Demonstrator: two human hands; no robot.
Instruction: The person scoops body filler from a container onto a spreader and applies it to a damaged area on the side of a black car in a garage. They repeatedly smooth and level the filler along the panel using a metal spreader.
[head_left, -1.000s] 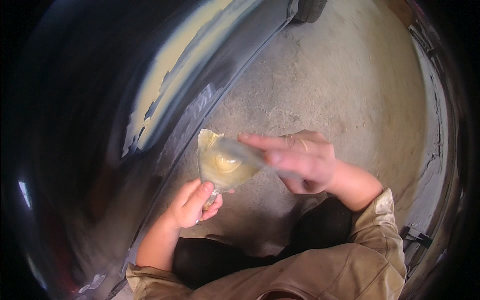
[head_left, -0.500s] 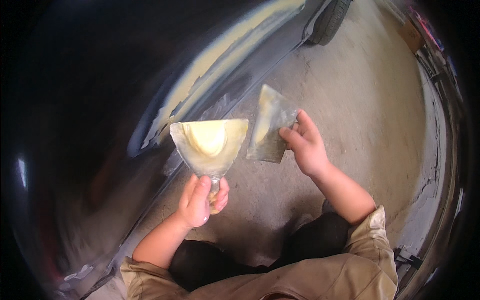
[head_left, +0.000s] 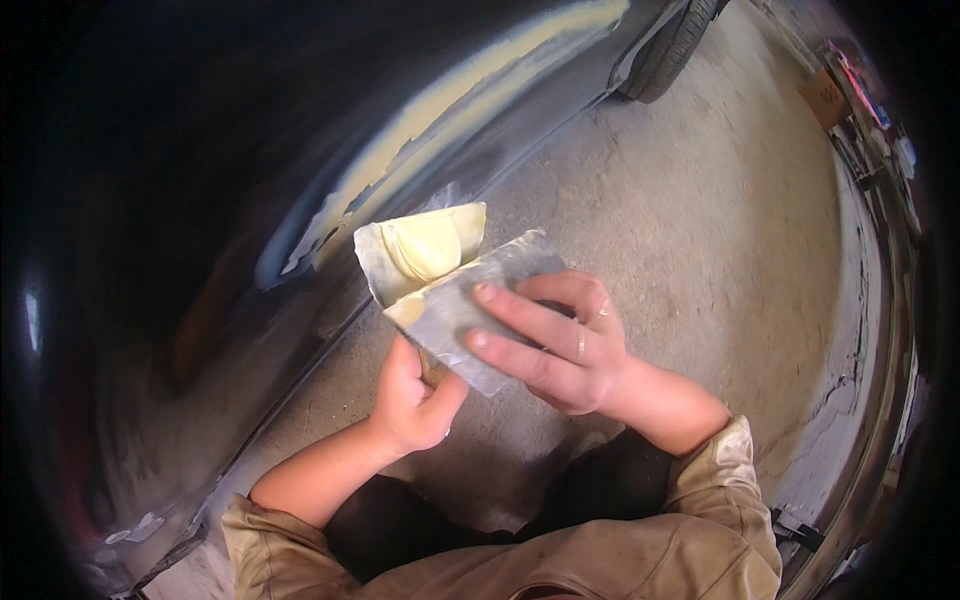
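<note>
Left hand (head_left: 415,400) is clenched round the handle of a wide putty knife (head_left: 395,265), blade up and tilted, with a thick dab of yellow body filler (head_left: 428,245) sitting on its face. Right hand (head_left: 560,345) pinches a flat grey spreader (head_left: 475,310), fingers laid along its back, its far-left edge touching the knife blade just below the filler. Both tools sit mid-air, near the dark car body panel (head_left: 200,250) to the left, which has a long yellowish filled strip (head_left: 450,110) running to the far side. Risks as I read them: the knife is tilted, so a soft dab could slide off onto the concrete floor (head_left: 700,250) or the tan trousers (head_left: 560,570). Dragging the spreader too hard could push filler over the blade edge onto the left thumb. Grit from the floor on either blade would scratch the strip. A tyre (head_left: 670,45) sits far right, well apart.
</note>
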